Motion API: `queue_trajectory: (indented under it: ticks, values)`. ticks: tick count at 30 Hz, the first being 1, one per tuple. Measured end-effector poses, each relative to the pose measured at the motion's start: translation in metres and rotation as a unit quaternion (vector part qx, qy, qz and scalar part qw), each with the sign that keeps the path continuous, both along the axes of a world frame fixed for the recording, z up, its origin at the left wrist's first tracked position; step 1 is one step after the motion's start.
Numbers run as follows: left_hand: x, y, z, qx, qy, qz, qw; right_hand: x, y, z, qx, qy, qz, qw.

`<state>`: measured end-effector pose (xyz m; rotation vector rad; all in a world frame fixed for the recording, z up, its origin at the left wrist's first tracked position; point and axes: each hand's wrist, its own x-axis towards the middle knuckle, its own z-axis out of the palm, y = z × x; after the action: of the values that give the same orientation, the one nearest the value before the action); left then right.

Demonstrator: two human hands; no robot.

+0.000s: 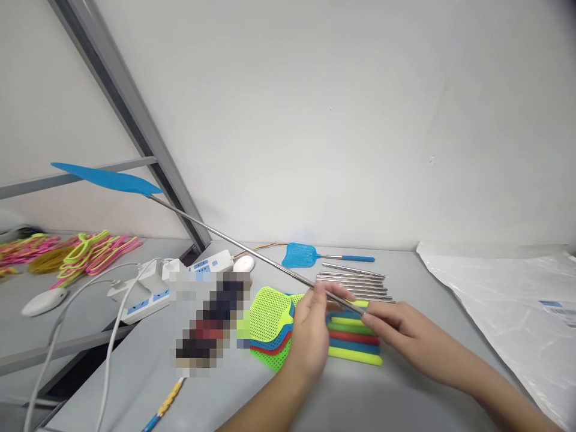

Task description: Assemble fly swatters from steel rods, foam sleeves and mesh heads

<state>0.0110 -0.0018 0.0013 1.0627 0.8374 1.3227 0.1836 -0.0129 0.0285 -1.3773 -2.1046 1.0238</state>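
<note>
Metal-shafted, the blue-headed fly swatter [252, 252] is held aslant above the grey table [409, 277], gripped by the left hand [312, 330] and pinched at its lower end by the right hand [407, 333]; were either grip loosened, the power strips [220, 262] could be struck by the long, unsupported shaft [202, 225].

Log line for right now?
left hand: holding metal rod; right hand: pinching its near end; blue swatter head: on far end; coloured handles: on table

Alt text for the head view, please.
Left hand and right hand hold a long silver metal rod tipped with a blue plastic swatter head. Perforated multicoloured swatter heads, slim coloured handles and silver metal rods lie on a grey table.
</note>
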Motion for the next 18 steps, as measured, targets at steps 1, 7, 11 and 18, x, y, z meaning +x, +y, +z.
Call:
queue_trajectory:
  ticks: [1, 7, 11, 18]
  values:
    - [-0.002, 0.002, 0.003, 0.0, -0.006, 0.017, 1.0, 0.002, 0.0, -0.001, -0.001, -0.006, -0.003, 1.0]
    - [-0.016, 0.014, 0.017, 0.031, -0.067, 0.109, 0.991, 0.013, 0.003, 0.002, -0.013, -0.002, 0.01, 1.0]
    - [-0.023, 0.022, 0.014, 0.034, -0.078, 0.126, 0.988, 0.02, 0.005, 0.005, -0.026, -0.014, 0.019, 0.999]
    - [-0.007, 0.007, 0.008, 0.031, -0.012, 0.028, 0.999, 0.005, -0.002, 0.008, -0.003, -0.01, -0.003, 1.0]
